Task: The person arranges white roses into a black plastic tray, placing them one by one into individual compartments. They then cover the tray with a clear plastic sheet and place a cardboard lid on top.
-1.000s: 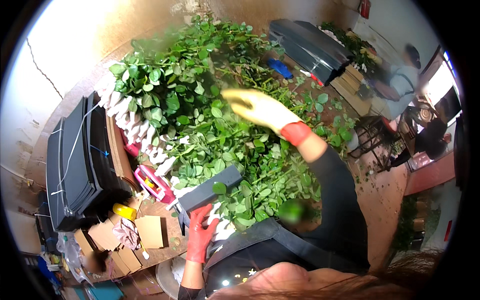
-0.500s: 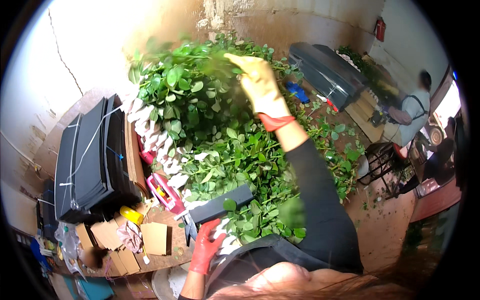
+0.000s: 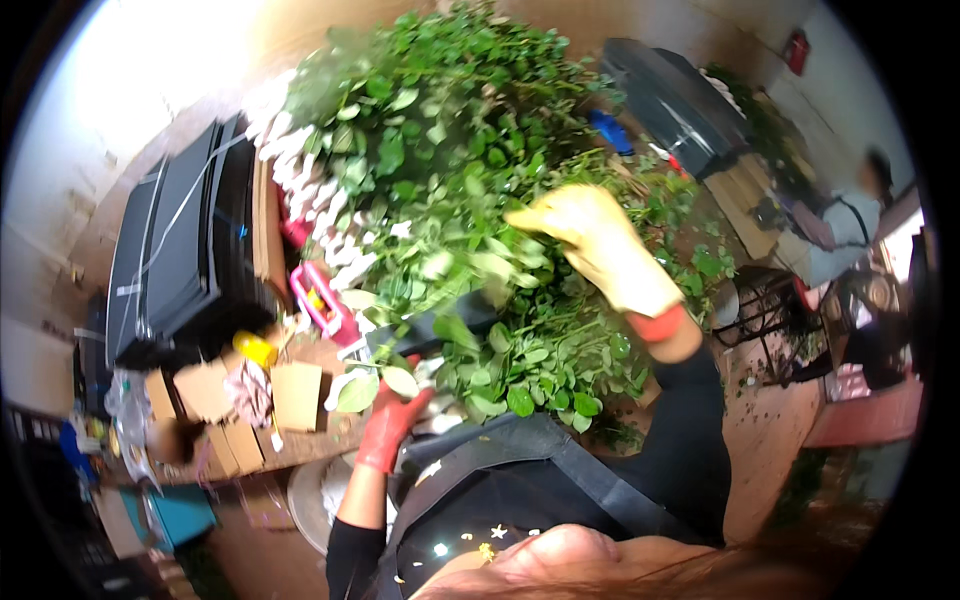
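Note:
My left hand (image 3: 388, 422), in a red glove, is low at the left beside a dark grey block (image 3: 455, 325). Its thumb and a finger show apart next to white flower heads (image 3: 440, 412); leaves hide part of it. My right hand (image 3: 595, 245), in a yellow glove with a red cuff, is over the foliage with its fingers pinched together. From them a leafy stem (image 3: 455, 332), blurred by motion, seems to run down-left across the block to my left hand. Beneath lies a big heap of leafy stems (image 3: 480, 120), with pale flower heads (image 3: 305, 185) along its left side.
A pink tape dispenser (image 3: 322, 300) stands left of the heap. Strapped dark boards (image 3: 180, 250), cardboard pieces (image 3: 297, 395) and a yellow roll (image 3: 256, 348) lie on the left. A blue glove (image 3: 611, 132) is behind. Another person (image 3: 845, 225) works at the far right.
My right hand has come back from the far side of the heap, toward me and to the right. Leaves now hang in front of the block and my left hand. The whole view has shifted.

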Available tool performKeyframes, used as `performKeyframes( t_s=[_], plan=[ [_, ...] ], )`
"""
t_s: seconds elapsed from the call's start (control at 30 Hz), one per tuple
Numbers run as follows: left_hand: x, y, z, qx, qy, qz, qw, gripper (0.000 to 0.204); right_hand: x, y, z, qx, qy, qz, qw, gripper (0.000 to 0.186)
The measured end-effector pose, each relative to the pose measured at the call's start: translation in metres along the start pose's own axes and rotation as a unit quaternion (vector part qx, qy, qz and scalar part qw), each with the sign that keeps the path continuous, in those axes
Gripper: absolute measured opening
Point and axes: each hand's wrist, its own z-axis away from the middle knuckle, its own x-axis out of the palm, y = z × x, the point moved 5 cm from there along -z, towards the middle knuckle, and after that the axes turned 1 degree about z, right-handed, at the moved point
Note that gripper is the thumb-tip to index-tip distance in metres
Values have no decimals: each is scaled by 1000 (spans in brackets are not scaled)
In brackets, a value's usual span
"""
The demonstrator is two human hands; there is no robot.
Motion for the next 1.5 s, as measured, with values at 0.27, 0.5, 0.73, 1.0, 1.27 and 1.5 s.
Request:
performKeyframes(
  t_s=[0.27,0.5,0.73,1.0,1.27,1.5],
  plan=[
    [12,17,-2,-24,3,77,997,52,34,49,145,212,-184,-56,958,83],
    [5,16,5,-10,5,57,998,51,43,-67,40,71,-97,21,993,40],
    [5,41,2,10,-2,70,998,47,175,-108,45,26,-252,43,967,28],
    [-1,39,-2,-55,148,34,987,34,181,-107,63,78,-198,43,976,24],
    [-29,11,25,-33,250,179,951,22,203,-98,79,92,-173,95,976,20],
    [-21,-16,20,-190,139,238,942,14,199,-106,71,63,-210,79,973,21]
  ],
)
